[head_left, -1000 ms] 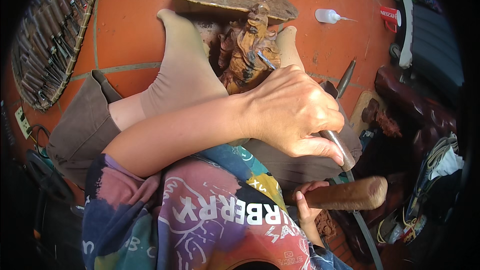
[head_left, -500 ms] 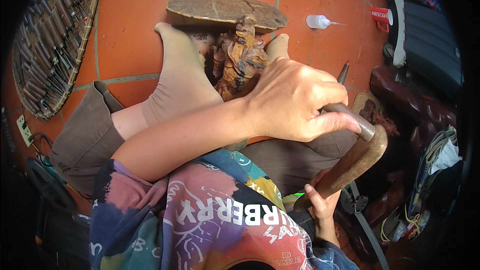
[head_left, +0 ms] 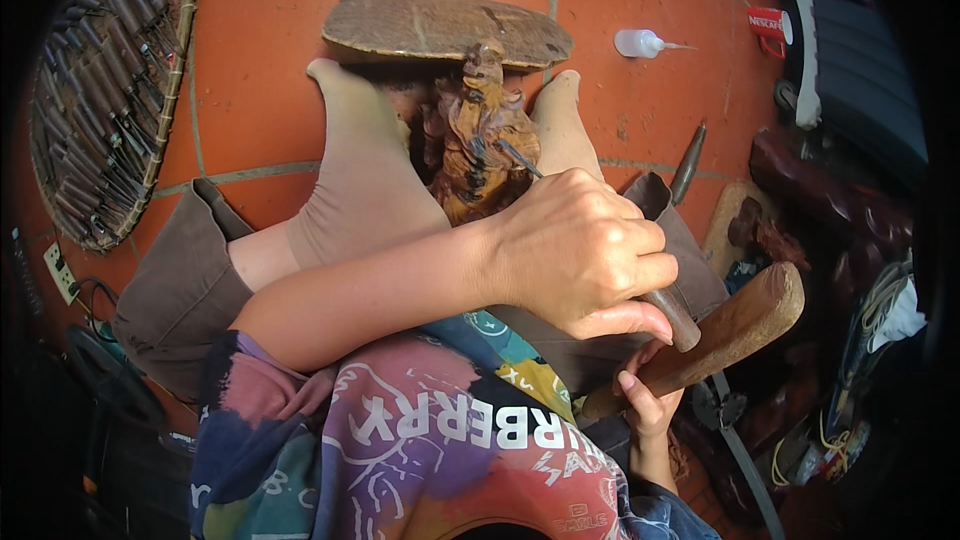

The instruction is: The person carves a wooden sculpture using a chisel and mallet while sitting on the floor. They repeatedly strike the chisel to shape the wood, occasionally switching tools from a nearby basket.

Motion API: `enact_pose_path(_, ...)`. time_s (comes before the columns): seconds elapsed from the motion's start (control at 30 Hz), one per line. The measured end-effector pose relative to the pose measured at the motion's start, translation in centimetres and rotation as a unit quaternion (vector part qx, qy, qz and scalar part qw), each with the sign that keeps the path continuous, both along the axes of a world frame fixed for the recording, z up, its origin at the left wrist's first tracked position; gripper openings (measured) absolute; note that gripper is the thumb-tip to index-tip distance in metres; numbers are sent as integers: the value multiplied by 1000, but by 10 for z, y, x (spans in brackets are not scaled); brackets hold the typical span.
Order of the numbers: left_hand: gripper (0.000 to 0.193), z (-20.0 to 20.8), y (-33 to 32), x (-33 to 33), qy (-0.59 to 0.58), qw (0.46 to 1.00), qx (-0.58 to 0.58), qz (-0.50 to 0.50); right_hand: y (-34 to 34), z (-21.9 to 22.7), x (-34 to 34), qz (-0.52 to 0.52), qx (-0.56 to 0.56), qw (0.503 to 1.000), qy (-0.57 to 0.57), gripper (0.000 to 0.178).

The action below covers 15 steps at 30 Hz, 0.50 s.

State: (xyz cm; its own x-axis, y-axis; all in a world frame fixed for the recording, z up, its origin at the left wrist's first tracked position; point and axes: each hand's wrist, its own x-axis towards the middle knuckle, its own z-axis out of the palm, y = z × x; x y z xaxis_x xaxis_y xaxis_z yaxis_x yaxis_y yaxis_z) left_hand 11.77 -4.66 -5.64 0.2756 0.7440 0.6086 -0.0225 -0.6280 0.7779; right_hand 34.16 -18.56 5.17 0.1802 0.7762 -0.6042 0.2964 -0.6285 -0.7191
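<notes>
A brown wood carving (head_left: 478, 140) with deep folds stands between my feet. My left hand (head_left: 590, 255) is closed round a chisel, its thick brown handle (head_left: 673, 321) sticking out past my thumb. The thin dark blade (head_left: 519, 159) emerges on the far side of the hand and points at the carving's right side; whether the tip touches the wood I cannot tell. Lower right, my right hand (head_left: 650, 405) grips a wooden mallet (head_left: 745, 325) by its narrow end. The mallet's broad end tilts up to the right. The chisel handle overlaps the mallet in view.
A thick wooden board (head_left: 440, 28) lies behind the carving. To the left, a woven tray (head_left: 165, 130) holds several chisels. A white squeeze bottle (head_left: 638, 43), a red mug (head_left: 768, 30) and another pointed tool (head_left: 689, 162) are on the tiled floor. Dark polished wood (head_left: 830, 185) stands at right.
My left hand has moved down and slightly left with the chisel, uncovering more of the blade. The mallet's broad end has shifted right, away from the chisel's butt.
</notes>
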Motion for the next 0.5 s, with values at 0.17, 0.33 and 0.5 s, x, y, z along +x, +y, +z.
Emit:
enact_pose_path(0.17, 43, -5, 0, 1, -24, 999, -16, 30, -2, -1, 1, 34, 7, 999, 0, 41)
enact_pose_path(0.33, 43, -1, 0, -4, -51, 998, -25, 14, -8, -3, -1, 34, 22, 999, -9, 45)
enact_pose_path(0.5, 45, 0, 1, -12, -48, 998, -30, -26, -17, -3, 12, 78, 9, 997, -23, 51)
